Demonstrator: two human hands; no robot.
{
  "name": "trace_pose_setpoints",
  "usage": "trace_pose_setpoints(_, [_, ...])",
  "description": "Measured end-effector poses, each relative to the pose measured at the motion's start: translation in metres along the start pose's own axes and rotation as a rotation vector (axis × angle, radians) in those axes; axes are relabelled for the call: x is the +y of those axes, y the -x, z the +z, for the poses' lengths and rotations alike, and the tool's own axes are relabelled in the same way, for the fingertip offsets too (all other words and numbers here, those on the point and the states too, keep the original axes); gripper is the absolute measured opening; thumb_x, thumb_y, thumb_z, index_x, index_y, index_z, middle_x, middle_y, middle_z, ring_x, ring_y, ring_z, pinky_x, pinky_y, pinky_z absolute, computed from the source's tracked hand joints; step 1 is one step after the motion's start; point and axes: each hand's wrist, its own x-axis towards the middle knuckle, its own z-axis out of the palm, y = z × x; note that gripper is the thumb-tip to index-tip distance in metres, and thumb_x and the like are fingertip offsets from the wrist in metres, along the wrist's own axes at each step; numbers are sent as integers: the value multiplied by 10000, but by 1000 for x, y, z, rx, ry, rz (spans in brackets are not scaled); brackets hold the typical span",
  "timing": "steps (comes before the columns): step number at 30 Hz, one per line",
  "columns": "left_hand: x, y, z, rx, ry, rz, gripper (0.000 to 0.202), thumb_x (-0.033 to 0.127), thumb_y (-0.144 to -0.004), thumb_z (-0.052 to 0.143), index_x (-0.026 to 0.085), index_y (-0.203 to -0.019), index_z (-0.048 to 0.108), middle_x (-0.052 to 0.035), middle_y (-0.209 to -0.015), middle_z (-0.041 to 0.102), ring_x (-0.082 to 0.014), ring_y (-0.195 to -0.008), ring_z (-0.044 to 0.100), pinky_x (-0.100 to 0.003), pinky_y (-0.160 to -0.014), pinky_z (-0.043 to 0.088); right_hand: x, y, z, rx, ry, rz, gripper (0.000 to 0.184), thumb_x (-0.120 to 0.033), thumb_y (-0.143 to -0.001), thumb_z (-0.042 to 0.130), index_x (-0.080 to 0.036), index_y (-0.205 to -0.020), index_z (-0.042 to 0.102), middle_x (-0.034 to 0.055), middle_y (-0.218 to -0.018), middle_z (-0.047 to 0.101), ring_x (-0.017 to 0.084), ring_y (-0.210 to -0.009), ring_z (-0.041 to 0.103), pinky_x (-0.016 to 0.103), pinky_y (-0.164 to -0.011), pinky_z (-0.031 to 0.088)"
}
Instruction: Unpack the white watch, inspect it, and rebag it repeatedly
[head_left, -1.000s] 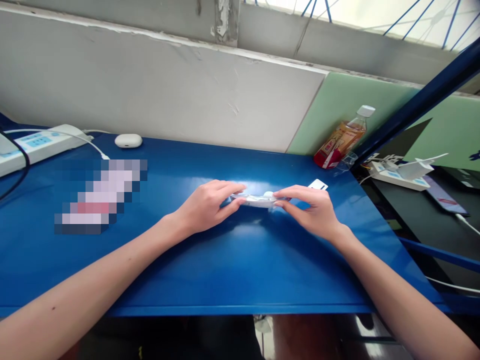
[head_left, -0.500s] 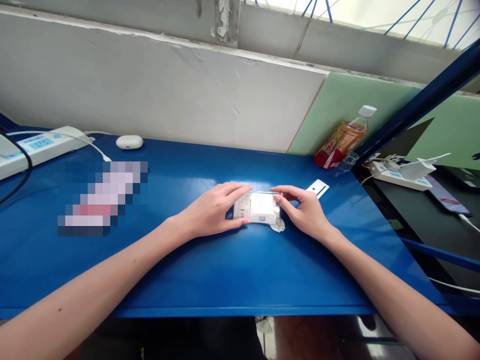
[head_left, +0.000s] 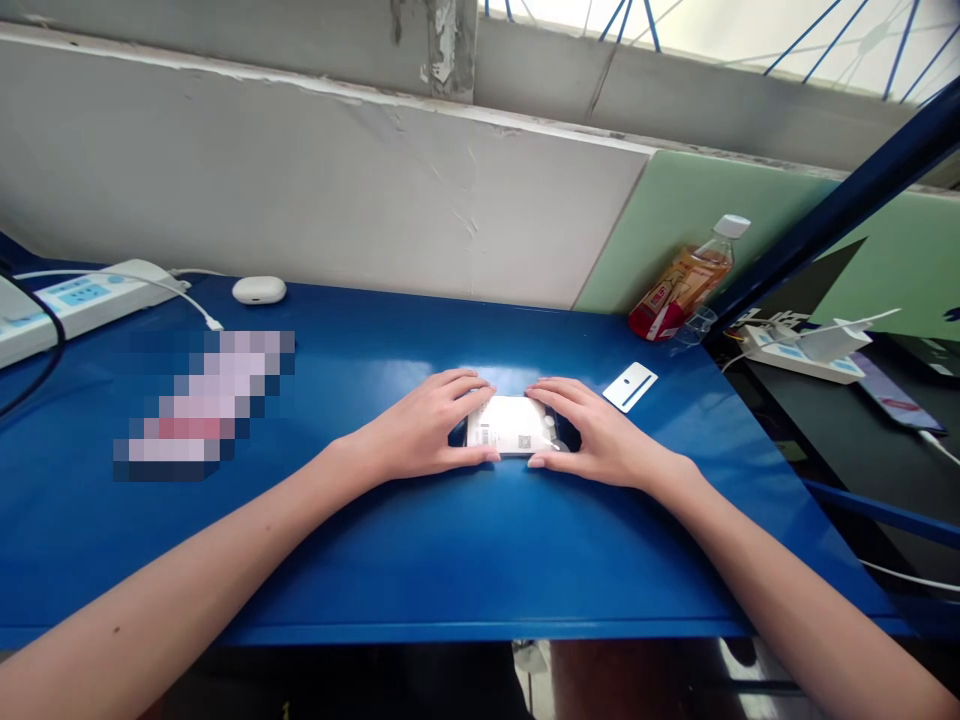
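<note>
A small white packet [head_left: 511,425] with a barcode, a small square code and a glossy, clear-looking wrapper lies level at the middle of the blue desk. My left hand [head_left: 431,425] grips its left end, thumb along the near edge and fingers at the far edge. At the other end, my right hand [head_left: 600,430] holds it the same way, with a gap between palm and packet. Just beyond the right hand lies a flat white card [head_left: 631,386] with a dark stripe.
On the blue desk [head_left: 480,560] are a white earbud case [head_left: 259,290], a blurred-out flat object [head_left: 217,400] beside a white cable, and a power strip [head_left: 97,305] at left. A tilted drink bottle [head_left: 686,280] leans at the back right, near a blue post [head_left: 847,195].
My right hand has gone from pinching the packet's far right corner to spanning its right end, thumb now at the near edge. The crumpled flap at the near right corner no longer sticks out.
</note>
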Motion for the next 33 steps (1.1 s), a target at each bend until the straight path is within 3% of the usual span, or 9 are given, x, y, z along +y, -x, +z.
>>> trace_pose_setpoints(11, [-11,3,-16,-88,-38,-41,908,762,-761,638,102,-1379,553,-222,-1428,533,-401,-1361,443,-534,-1097,399,-2,2,-2,-53,20,94,830,-691,-792,641,-162,-1412,486,222,-1535,402,385,-1406,409,564,-1110,414])
trace_pose_setpoints(20, [-16,4,-16,-105,-17,-61,910,767,-740,650,150,-1397,529,-183,-1452,518,-381,-1372,436,-490,-1117,376,0,3,-6,-91,47,128,877,-727,-762,642,-156,-1404,469,229,-1575,338,395,-1430,372,560,-1104,413])
trace_pose_setpoints(28, [-12,2,-14,-109,-36,-67,845,687,-771,674,96,-1361,543,-202,-1424,534,-368,-1337,469,-476,-1095,412,-3,2,-5,-90,77,100,863,-681,-804,632,-138,-1442,425,243,-1563,353,390,-1415,395,556,-1098,413])
trace_pose_setpoints(33, [-8,1,-11,-95,-43,-75,835,634,-795,677,60,-1378,511,-223,-1427,521,-375,-1339,462,-474,-1091,419,-2,3,-2,-67,87,77,780,-629,-826,639,-133,-1404,472,246,-1549,371,388,-1405,408,556,-1094,420])
